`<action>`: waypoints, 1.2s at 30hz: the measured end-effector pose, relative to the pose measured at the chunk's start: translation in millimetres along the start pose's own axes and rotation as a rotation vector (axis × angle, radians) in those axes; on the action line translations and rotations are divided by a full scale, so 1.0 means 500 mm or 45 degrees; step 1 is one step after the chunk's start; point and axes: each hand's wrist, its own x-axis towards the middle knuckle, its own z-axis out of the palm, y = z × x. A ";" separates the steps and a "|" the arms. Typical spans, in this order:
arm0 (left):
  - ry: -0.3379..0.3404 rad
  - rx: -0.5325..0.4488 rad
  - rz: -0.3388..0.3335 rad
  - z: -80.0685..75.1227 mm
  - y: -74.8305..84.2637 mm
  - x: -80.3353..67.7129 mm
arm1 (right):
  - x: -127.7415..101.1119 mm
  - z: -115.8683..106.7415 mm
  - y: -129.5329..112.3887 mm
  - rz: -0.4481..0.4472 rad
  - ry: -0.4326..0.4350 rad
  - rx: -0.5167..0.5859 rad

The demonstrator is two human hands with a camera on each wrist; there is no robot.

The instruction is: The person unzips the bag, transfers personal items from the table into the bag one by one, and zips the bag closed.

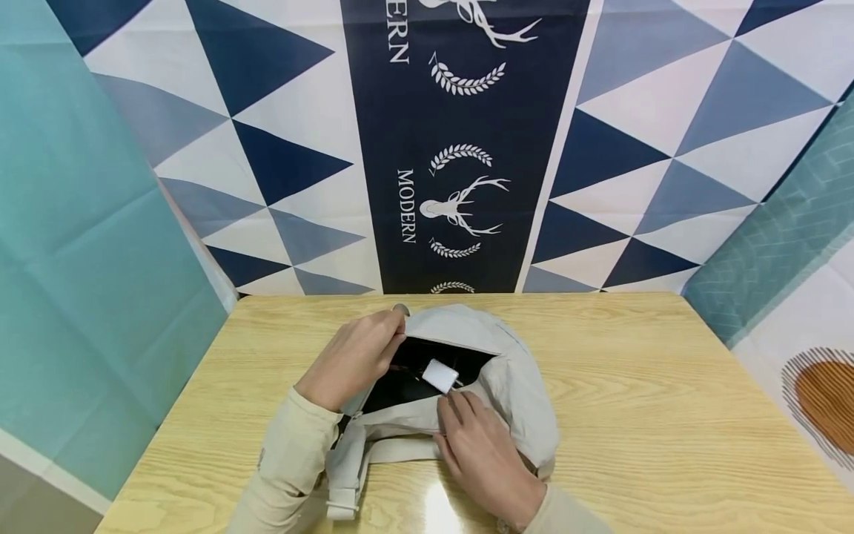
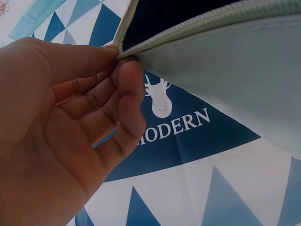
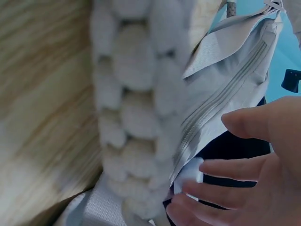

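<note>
A light grey zippered bag [image 1: 527, 400] lies on the table with its mouth gaping and a black interior showing. My left hand [image 1: 363, 356] pinches the far left corner of the opening; in the left wrist view, thumb and index finger [image 2: 127, 77] grip the zipper edge [image 2: 188, 30]. My right hand [image 1: 483, 452] is at the near rim, its fingers fairly straight and thumb apart in the right wrist view. By those fingertips, within the opening, is a small white rectangular object [image 1: 440, 376]. What else the bag holds is too dark to tell.
The bag's webbing strap with a buckle [image 1: 342, 504] hangs toward the near edge of the wooden table [image 1: 667, 415]. Behind stands a patterned cloth [image 1: 460, 148]. A blurred braided band [image 3: 134, 103] crosses the right wrist view close to the lens.
</note>
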 end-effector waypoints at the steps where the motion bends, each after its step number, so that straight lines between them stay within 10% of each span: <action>1: 0.001 -0.001 0.001 0.000 0.001 0.000 | 0.000 0.000 0.000 0.005 -0.013 0.003; 11: -0.038 0.005 -0.030 -0.001 0.003 -0.005 | 0.009 0.025 -0.005 0.009 -0.215 -0.040; 20: -0.027 0.011 -0.003 0.000 0.003 -0.003 | 0.015 0.024 -0.007 -0.088 -0.157 -0.138; 36: -0.068 -0.023 -0.019 -0.010 0.009 -0.004 | -0.015 -0.057 -0.051 -0.393 -0.073 0.110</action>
